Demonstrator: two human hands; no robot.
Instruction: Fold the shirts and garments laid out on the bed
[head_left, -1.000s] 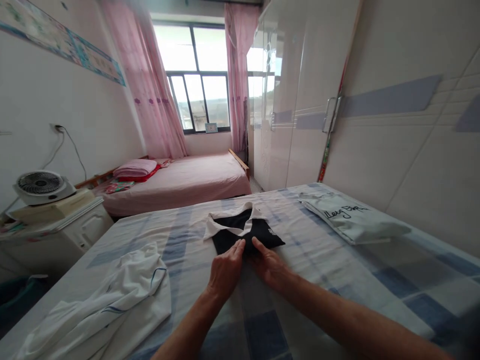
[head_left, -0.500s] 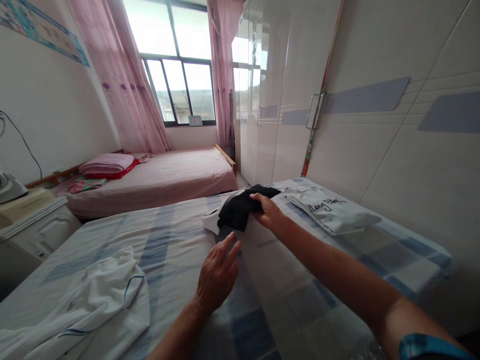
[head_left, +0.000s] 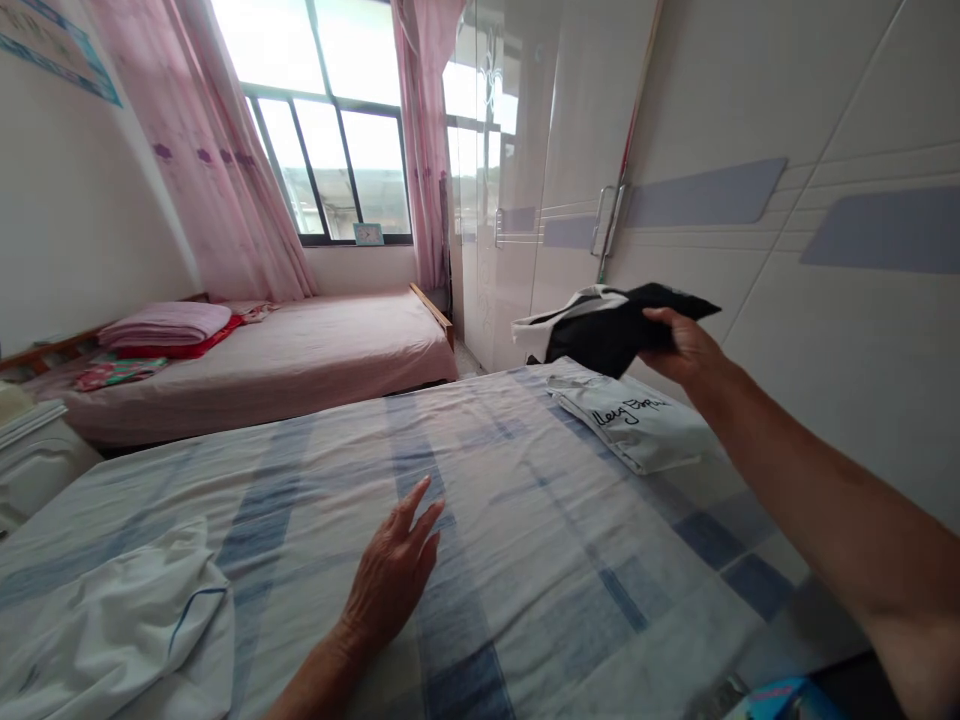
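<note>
Folded dark shirt [head_left: 611, 330] with a white collar hangs in the air, pinched at its right end by the right hand [head_left: 686, 345], long axis running left to right, directly above the folded white shirt [head_left: 637, 425] lying on the bed [head_left: 525, 560] near the wall. The left hand [head_left: 390, 580], open with fingers spread, rests flat on the sheet, well apart. A crumpled white garment [head_left: 112, 630] lies at the left.
</note>
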